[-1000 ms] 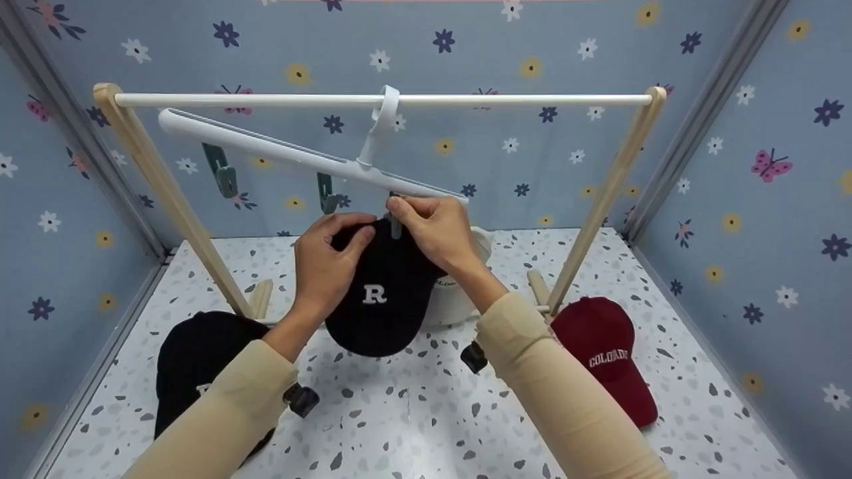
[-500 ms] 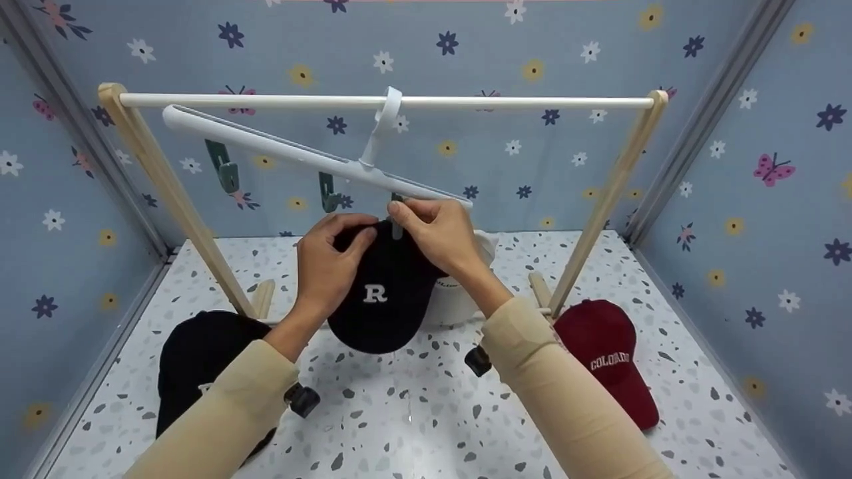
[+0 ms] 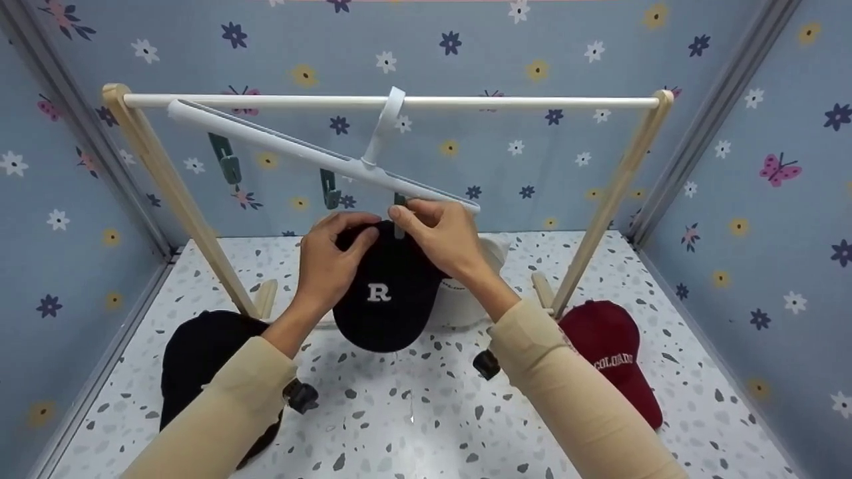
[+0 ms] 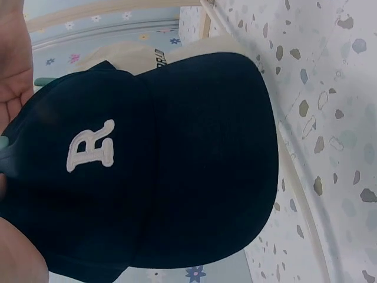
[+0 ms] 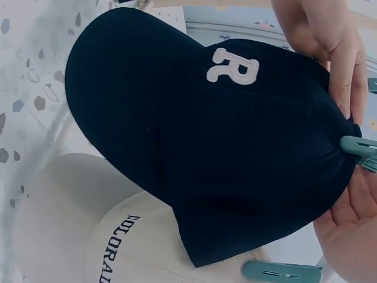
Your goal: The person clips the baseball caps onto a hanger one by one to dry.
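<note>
A black cap with a white letter R point(image 3: 399, 299) hangs brim-down below a white hanger point(image 3: 266, 141), clipped at the top of its crown. My left hand point(image 3: 329, 259) pinches the crown's upper edge between thumb and fingers. At the clip point(image 5: 358, 146), which bites the cap's edge in the right wrist view, my right hand point(image 3: 442, 236) pinches with thumb and forefinger; its fingertips partly cover the clip in the head view. Behind the black cap hangs a cream cap point(image 5: 118, 236) with COLORADO lettering, held by another green clip point(image 5: 281, 272).
The hanger's hook loops over the white rail point(image 3: 532, 102) of a wooden rack point(image 3: 173, 193), its right end tilted down. Two green clips, an outer one point(image 3: 227, 163) and an inner one point(image 3: 329, 189), dangle leftward. A second black cap point(image 3: 206, 352) and a red cap point(image 3: 609, 352) lie on the speckled surface.
The hanger's right end has dipped a little and its left end risen. The cream cap shows slightly farther right. Both hands keep their hold.
</note>
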Motion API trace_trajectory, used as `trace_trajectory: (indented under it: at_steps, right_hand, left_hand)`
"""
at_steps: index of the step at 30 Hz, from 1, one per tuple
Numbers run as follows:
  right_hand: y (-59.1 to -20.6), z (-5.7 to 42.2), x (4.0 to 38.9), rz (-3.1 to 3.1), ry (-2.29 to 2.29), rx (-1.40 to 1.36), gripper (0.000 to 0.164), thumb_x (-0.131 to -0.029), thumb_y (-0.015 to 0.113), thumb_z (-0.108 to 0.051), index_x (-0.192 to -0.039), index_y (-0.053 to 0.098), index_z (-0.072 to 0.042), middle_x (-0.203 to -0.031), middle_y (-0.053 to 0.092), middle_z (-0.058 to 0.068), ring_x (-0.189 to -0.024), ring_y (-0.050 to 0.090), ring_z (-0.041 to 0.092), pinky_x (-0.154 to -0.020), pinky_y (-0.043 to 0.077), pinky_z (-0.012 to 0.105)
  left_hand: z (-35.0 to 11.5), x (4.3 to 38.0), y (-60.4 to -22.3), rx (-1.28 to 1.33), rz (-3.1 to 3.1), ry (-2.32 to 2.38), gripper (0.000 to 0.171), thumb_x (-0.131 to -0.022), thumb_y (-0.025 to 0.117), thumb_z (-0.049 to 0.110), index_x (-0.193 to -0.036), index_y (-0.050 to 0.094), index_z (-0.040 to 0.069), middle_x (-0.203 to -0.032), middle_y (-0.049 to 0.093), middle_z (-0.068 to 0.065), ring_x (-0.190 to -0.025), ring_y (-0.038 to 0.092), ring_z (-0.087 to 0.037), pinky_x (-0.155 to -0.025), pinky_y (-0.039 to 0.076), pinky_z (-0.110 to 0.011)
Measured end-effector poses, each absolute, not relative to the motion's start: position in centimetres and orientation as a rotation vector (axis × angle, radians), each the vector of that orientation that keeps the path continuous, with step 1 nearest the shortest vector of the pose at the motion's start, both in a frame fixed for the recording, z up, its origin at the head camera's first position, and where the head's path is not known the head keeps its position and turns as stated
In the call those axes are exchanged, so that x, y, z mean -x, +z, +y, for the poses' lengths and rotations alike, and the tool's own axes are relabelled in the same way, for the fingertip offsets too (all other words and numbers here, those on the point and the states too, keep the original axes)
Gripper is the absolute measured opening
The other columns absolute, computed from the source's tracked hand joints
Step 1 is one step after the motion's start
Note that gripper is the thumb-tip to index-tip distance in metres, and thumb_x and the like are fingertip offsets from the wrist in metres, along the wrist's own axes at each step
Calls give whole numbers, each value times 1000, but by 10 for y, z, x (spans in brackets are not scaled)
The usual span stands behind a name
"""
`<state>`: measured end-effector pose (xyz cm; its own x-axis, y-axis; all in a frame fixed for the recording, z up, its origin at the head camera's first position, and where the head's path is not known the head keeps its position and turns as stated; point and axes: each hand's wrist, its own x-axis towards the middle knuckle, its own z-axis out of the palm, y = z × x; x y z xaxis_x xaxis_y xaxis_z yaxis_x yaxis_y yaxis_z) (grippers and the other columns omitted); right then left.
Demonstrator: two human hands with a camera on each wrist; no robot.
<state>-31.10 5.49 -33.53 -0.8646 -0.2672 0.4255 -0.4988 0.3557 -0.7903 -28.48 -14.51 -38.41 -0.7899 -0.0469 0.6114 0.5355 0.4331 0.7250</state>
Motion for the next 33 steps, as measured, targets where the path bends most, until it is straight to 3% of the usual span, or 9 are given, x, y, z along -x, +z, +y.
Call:
trace_trajectory:
  at_steps: [3,6,9,15,20,26,33]
  right_hand:
    - [-337,55,310,-2372,1496,-728,32,-103,72,-40,-118,82,-14,-98,80,-3,-79,65,10,-73,50,27]
    - [-340,56,308,-2374,1462,-755,38,-104,72,-38,-129,78,-10,-102,81,0,-84,72,10,-77,55,27]
    - [-343,59,305,-2400,1410,-756,46,-103,72,-37,-141,70,-11,-113,81,1,-99,76,11,-89,58,30]
    - [-349,68,301,-2421,1281,-747,45,-104,71,-32,-145,66,-14,-132,75,2,-125,68,17,-108,51,35]
    - [-353,78,298,-2393,1305,-765,44,-103,72,-26,-145,65,-15,-142,68,3,-131,63,19,-110,49,38]
    - [-360,87,295,-2398,1332,-780,42,-102,73,-21,-142,65,-10,-143,65,7,-134,60,28,-114,48,40]
    - [-365,92,289,-2404,1274,-778,43,-101,75,-20,-141,66,-11,-140,66,7,-129,62,28,-106,52,40]
  left_hand:
    - [-146,286,-384,419,-2139,-1332,19,-103,74,24,-119,80,19,-117,76,2,-110,62,-19,-98,47,-40]
    - [-148,287,-385,414,-2149,-1316,19,-103,74,23,-120,81,19,-118,77,2,-109,58,-19,-96,45,-41]
    - [-149,288,-387,409,-2147,-1318,19,-103,74,23,-121,80,20,-119,77,3,-108,55,-18,-95,45,-40]
    - [-153,288,-390,407,-2155,-1275,22,-103,74,21,-124,79,20,-121,77,2,-109,53,-23,-96,41,-42]
    - [-156,286,-391,409,-2173,-1257,23,-103,73,19,-126,78,18,-119,77,0,-107,53,-33,-96,38,-43]
    - [-158,286,-393,409,-2170,-1251,25,-102,74,16,-128,77,18,-123,76,0,-111,54,-28,-99,39,-44]
    - [-166,282,-394,367,-2179,-1242,33,-102,75,15,-135,73,16,-129,72,-5,-116,54,-26,-103,41,-46]
